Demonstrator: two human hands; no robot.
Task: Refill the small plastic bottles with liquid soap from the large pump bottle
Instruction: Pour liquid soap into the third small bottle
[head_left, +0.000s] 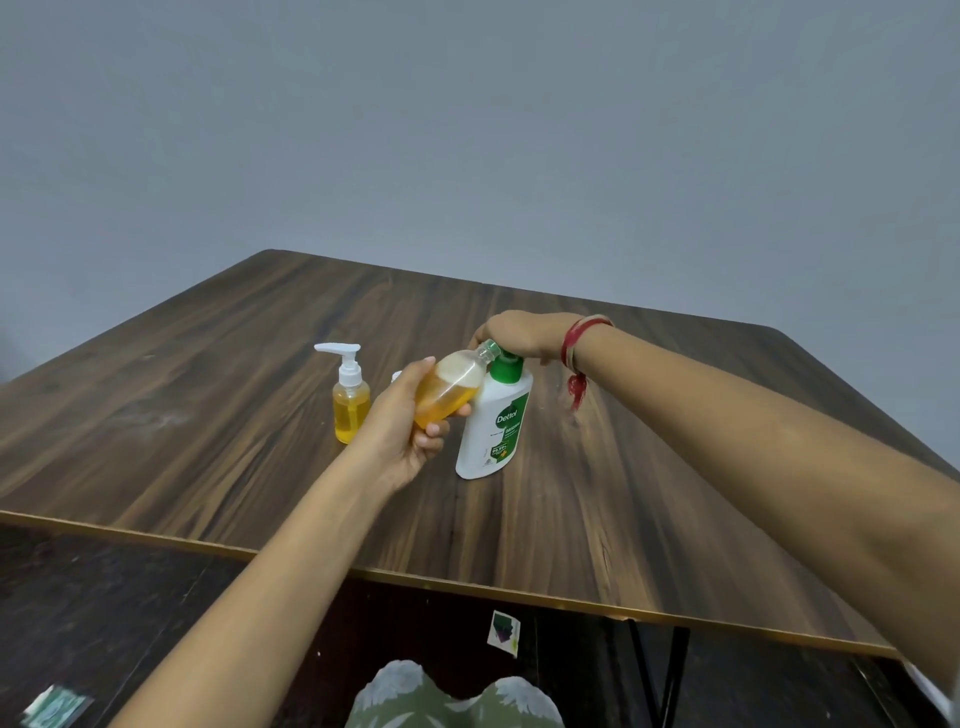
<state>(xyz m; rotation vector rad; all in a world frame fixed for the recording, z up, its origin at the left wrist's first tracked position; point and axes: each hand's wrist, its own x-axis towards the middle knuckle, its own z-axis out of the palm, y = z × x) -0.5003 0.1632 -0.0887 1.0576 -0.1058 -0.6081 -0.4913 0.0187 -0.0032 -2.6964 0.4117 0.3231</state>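
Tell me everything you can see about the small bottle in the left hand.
The small bottle is clear plastic, uncapped, with a threaded neck. Orange-yellow soap fills most of it, with pale foam above. The left hand grips its lower half and holds it off the table, tilted, open neck up and to the right. The neck sits by the green collar of the big pump bottle, just under the right hand; whether they touch is unclear.

One head-worn wide-angle view — forward and down, close over the table (208, 415), facing the wall (467, 130).
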